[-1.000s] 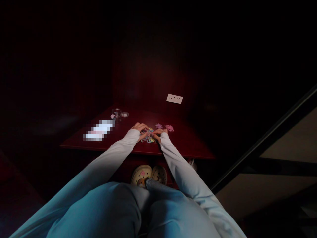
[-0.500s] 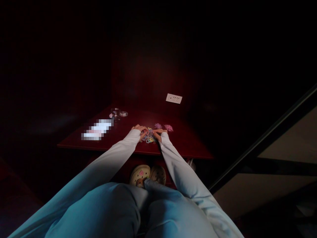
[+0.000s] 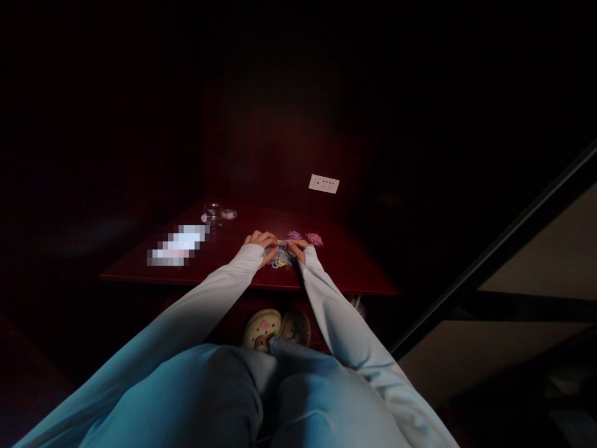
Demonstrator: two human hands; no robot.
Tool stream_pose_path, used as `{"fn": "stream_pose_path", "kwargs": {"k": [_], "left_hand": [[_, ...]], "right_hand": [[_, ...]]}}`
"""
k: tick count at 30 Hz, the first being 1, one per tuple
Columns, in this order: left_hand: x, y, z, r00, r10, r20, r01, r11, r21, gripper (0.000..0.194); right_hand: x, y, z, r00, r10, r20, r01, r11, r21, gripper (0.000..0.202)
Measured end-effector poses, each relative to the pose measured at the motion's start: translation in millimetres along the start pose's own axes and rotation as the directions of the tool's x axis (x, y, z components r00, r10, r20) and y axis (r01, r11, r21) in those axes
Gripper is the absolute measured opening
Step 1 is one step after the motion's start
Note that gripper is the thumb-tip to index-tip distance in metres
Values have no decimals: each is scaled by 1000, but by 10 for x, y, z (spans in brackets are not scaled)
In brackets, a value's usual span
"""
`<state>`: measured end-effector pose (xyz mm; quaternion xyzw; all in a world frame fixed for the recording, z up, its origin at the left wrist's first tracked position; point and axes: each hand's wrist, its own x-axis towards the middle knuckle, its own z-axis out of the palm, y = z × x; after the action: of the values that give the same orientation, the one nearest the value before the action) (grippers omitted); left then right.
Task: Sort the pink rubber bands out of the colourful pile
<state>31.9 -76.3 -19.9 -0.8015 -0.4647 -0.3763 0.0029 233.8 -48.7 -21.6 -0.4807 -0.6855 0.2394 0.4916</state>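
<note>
A loose pile of small, multicoloured ring-shaped hair ties [image 3: 280, 261] lies near the front edge of the dark red table [image 3: 224, 267]. From the left, my left hand [image 3: 261, 241] reaches in, its fingers bent over the pile's far side and closed at the tips on hair ties. My right hand [image 3: 299, 249] comes from the opposite side, thumb and fingers pinched together at the pile; exactly which pieces sit between them is too small to see. Just beyond my right hand are a purple bunch [image 3: 294, 235] and a pink bunch [image 3: 314, 239] of similar ties.
At the table's back left stands a clear jar [image 3: 213, 213], with a round clear lid [image 3: 228, 214] beside it. A bright pixelated item [image 3: 180, 244] lies at the left. A white socket plate [image 3: 324, 183] is on the back wall. Clogs [image 3: 262, 330] show below the table.
The view has shifted slightly, so the table appears a little further left. Both hands stay at the pile, with small finger movements among the hair ties.
</note>
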Motion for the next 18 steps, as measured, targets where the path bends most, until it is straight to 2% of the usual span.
{"fn": "stream_pose_path", "kwargs": {"k": [7, 18], "left_hand": [[-3, -5, 11, 1000, -7, 9, 7, 999, -45, 15], [0, -28, -8, 985, -154, -75, 145, 982, -118, 16]], "right_hand": [[-51, -9, -1, 994, -92, 60, 95, 994, -49, 24], [-90, -85, 10, 997, -56, 51, 59, 996, -62, 20]]}}
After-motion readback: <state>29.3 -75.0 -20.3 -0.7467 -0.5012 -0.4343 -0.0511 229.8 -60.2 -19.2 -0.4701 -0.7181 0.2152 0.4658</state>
